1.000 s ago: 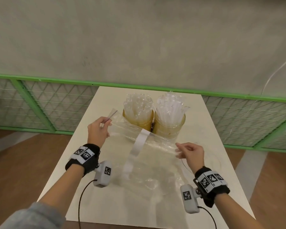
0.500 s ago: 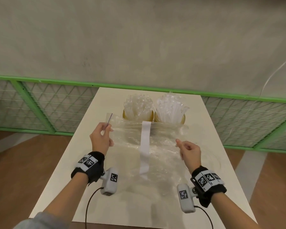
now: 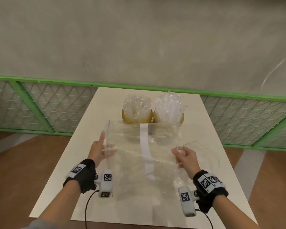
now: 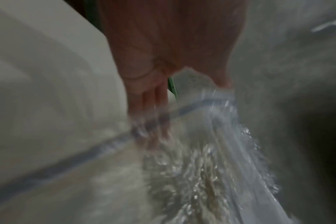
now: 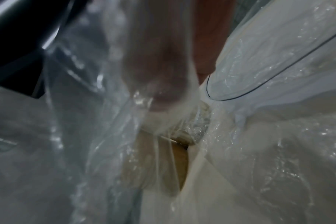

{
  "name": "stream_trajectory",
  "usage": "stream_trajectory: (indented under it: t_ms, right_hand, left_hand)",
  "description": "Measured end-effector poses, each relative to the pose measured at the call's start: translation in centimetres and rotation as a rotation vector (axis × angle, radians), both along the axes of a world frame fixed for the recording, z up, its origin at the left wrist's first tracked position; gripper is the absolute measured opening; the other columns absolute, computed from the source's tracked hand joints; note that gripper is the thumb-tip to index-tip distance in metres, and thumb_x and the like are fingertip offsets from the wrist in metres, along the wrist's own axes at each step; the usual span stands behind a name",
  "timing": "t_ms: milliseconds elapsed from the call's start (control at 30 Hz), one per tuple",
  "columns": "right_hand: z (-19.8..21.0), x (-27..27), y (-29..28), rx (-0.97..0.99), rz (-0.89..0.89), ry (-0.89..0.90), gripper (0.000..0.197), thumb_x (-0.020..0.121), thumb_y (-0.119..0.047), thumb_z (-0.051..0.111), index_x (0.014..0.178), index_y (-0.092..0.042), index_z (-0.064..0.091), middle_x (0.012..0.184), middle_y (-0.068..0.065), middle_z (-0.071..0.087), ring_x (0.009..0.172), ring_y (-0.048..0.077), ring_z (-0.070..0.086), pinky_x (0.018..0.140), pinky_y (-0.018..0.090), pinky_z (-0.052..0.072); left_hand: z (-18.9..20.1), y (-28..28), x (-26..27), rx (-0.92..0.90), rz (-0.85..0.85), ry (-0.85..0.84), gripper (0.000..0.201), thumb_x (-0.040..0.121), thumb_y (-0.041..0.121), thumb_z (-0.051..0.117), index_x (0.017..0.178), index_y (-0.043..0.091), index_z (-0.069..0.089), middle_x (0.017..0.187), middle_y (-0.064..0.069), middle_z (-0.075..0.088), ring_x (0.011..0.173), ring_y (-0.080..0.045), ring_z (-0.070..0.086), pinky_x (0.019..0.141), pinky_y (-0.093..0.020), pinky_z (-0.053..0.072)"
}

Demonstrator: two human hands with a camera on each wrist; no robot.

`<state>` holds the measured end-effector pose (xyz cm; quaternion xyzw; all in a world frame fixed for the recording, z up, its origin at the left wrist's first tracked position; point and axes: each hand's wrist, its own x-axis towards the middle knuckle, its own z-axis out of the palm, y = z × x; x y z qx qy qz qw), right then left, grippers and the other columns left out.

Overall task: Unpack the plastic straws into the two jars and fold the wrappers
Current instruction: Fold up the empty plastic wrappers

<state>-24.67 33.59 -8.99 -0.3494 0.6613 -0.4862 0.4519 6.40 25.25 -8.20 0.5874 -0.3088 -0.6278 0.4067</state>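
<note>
Two amber jars (image 3: 136, 119) (image 3: 169, 119) packed with clear straws (image 3: 137, 103) stand side by side at the far middle of the table. In front of them I hold up a clear wrapper (image 3: 162, 146) with a white strip (image 3: 144, 146) down its middle. My left hand (image 3: 97, 151) lies along its left edge, fingers nearly straight, the film between thumb and fingers (image 4: 144, 94). My right hand (image 3: 185, 156) pinches the right edge with thumb and forefinger. In the right wrist view the fingers (image 5: 163, 91) show blurred through the film.
The white table (image 3: 213, 192) is narrow, with wooden floor on both sides. Another clear wrapper (image 3: 205, 156) with a thin dark edge line lies on the table at the right. A green mesh fence (image 3: 40, 103) and a grey wall stand behind the table's far edge.
The wrapper has turned from slanted to square in front of me. Both hands drew back towards me. My left hand's fingers went from a tight corner pinch to lying straight along the edge.
</note>
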Motion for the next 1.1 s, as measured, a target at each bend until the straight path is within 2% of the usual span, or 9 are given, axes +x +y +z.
stream_trajectory:
  t_ms: [100,233,400,533,600,733,900,1033,1100]
  right_hand:
    - [-0.2,-0.3,0.0,-0.009,-0.063,-0.068,0.016,0.084,-0.022,0.069,0.092,-0.008,0.065,0.055,0.002,0.051,0.046,0.012,0.046,0.041,0.022,0.042]
    - [-0.2,-0.7,0.3,0.033,-0.001,-0.129,0.014,0.091,-0.017,0.059,0.089,-0.006,0.067,0.067,0.008,0.061,0.051,0.017,0.055,0.047,0.026,0.050]
    - [0.3,-2.1,0.5,0.023,-0.030,-0.148,0.019,0.093,-0.013,0.054,0.082,-0.002,0.065,0.061,0.008,0.064,0.045,0.013,0.056,0.043,0.022,0.050]
    - [0.4,-1.9,0.6,-0.010,-0.043,-0.214,0.024,0.096,-0.019,0.050,0.082,-0.004,0.063,0.069,0.009,0.066,0.054,0.015,0.061,0.046,0.024,0.052]
    - [0.5,-1.8,0.6,-0.026,-0.039,-0.235,0.024,0.096,-0.022,0.049,0.087,-0.005,0.064,0.069,0.007,0.065,0.051,0.012,0.060,0.045,0.023,0.050]
    - [1.0,-2.2,0.7,-0.078,0.028,-0.276,0.022,0.088,-0.020,0.059,0.104,-0.006,0.064,0.080,0.008,0.065,0.050,0.011,0.060,0.049,0.023,0.052]
    - [1.3,-2.8,0.6,-0.164,0.069,-0.248,0.025,0.084,0.008,0.058,0.102,-0.007,0.066,0.082,0.009,0.070,0.058,0.021,0.068,0.057,0.028,0.058]
    - [1.2,-2.1,0.4,-0.205,0.005,-0.244,0.026,0.078,0.017,0.058,0.068,-0.003,0.072,0.080,0.012,0.070,0.066,0.022,0.070,0.060,0.026,0.058]
    - [0.8,-2.0,0.2,-0.221,0.010,-0.229,0.034,0.069,0.018,0.065,0.051,-0.010,0.070,0.082,0.006,0.072,0.072,0.019,0.068,0.060,0.024,0.056]
  left_hand:
    - [0.5,1.2,0.3,0.120,-0.287,-0.119,0.051,0.087,0.049,0.053,0.103,0.001,0.062,0.102,-0.021,0.069,0.086,-0.036,0.067,0.073,-0.036,0.056]
    - [0.1,1.5,0.3,-0.051,-0.313,-0.086,0.011,0.088,0.013,0.060,0.095,0.007,0.066,0.105,-0.021,0.067,0.079,-0.021,0.066,0.072,-0.030,0.057]
    - [1.0,1.3,1.5,-0.052,-0.379,0.067,0.016,0.084,-0.007,0.056,0.096,-0.001,0.065,0.088,-0.011,0.071,0.078,-0.016,0.070,0.071,-0.022,0.058]
    - [1.8,1.9,1.0,-0.002,-0.597,-0.065,0.027,0.072,0.007,0.071,0.099,0.002,0.066,0.092,-0.014,0.072,0.085,-0.024,0.071,0.076,-0.032,0.059]
    - [2.0,2.0,0.9,0.033,-0.637,-0.077,0.042,0.065,0.016,0.077,0.103,0.005,0.064,0.088,-0.012,0.070,0.078,-0.025,0.071,0.068,-0.034,0.059]
    - [2.7,1.9,1.2,0.057,-0.711,-0.117,0.038,0.078,0.001,0.069,0.112,0.012,0.055,0.090,-0.009,0.062,0.071,-0.024,0.068,0.058,-0.029,0.055]
    - [2.7,1.4,0.9,-0.216,-0.477,-0.221,0.033,0.080,-0.005,0.065,0.098,0.023,0.069,0.089,-0.001,0.071,0.059,-0.010,0.063,0.054,-0.019,0.051]
    - [2.1,1.2,0.4,-0.311,-0.221,-0.138,0.047,0.082,-0.016,0.052,0.053,0.015,0.072,0.069,0.005,0.072,0.057,-0.003,0.064,0.054,-0.011,0.048]
    - [1.9,1.3,0.2,-0.319,-0.182,-0.071,0.043,0.085,-0.017,0.046,0.058,0.006,0.070,0.079,0.007,0.073,0.071,-0.003,0.069,0.061,-0.013,0.052]
